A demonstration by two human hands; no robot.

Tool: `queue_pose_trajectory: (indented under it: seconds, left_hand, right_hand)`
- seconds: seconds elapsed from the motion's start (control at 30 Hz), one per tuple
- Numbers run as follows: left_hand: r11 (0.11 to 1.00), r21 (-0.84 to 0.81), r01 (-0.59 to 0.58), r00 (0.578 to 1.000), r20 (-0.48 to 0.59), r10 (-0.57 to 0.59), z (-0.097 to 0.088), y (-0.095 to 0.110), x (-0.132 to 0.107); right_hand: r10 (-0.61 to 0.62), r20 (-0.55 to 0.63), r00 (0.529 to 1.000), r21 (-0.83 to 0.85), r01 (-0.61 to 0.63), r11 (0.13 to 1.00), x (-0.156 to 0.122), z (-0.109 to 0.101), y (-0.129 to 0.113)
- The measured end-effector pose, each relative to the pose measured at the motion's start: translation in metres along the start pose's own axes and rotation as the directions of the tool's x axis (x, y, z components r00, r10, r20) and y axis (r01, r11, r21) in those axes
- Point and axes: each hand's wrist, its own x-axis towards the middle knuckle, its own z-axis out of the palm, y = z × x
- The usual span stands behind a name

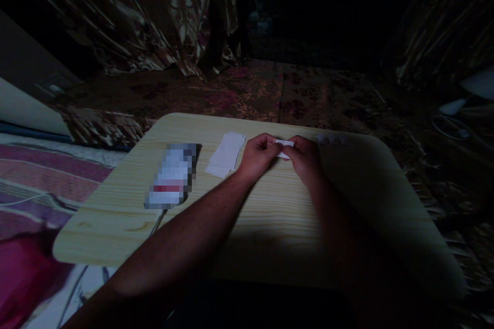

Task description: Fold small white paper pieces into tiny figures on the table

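Note:
Both my hands meet over the far middle of a light wooden table [270,216]. My left hand [258,157] and my right hand [304,157] are closed in a pinch on a small white piece of paper [284,144] held between their fingertips. Just left of my left hand lies a small stack of white paper slips [226,154] flat on the table. The room is dim, so the paper's folds are hard to make out.
A phone [172,177] with a cable lies on the table's left part. A faint pale scrap [332,139] sits near the far right edge. Patterned fabric covers the floor behind, a striped bedsheet [34,175] is at left, and white objects [471,92] at right.

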Motion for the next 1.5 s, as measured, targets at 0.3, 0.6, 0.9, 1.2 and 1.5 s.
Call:
queue_pose_trajectory:
  seconds: [0.3,0.6,0.9,1.2,1.5]
  left_hand:
    - [1.000,-0.001,-0.006,0.999,-0.036,0.006,0.001,-0.001,0.000]
    - [1.000,-0.015,0.016,1.000,-0.009,-0.016,0.000,-0.001,0.000]
    - [0.999,-0.041,-0.001,0.998,-0.056,-0.001,-0.002,-0.005,0.003]
    - [0.999,-0.051,-0.005,1.000,-0.030,0.004,-0.002,-0.006,0.003]
    - [0.997,-0.075,0.013,1.000,-0.023,-0.015,-0.002,-0.005,0.002]
  right_hand:
    - [-0.011,0.024,1.000,-0.022,0.012,1.000,0.000,0.000,0.002]
    - [-0.016,0.010,1.000,-0.002,0.016,1.000,-0.001,0.001,0.001]
    - [0.022,0.001,1.000,0.062,-0.022,0.998,0.003,0.003,0.009]
    - [-0.015,-0.032,0.999,0.047,0.016,0.999,0.004,0.001,0.011]
    - [0.011,-0.027,1.000,0.086,-0.008,0.996,0.003,0.002,0.009]
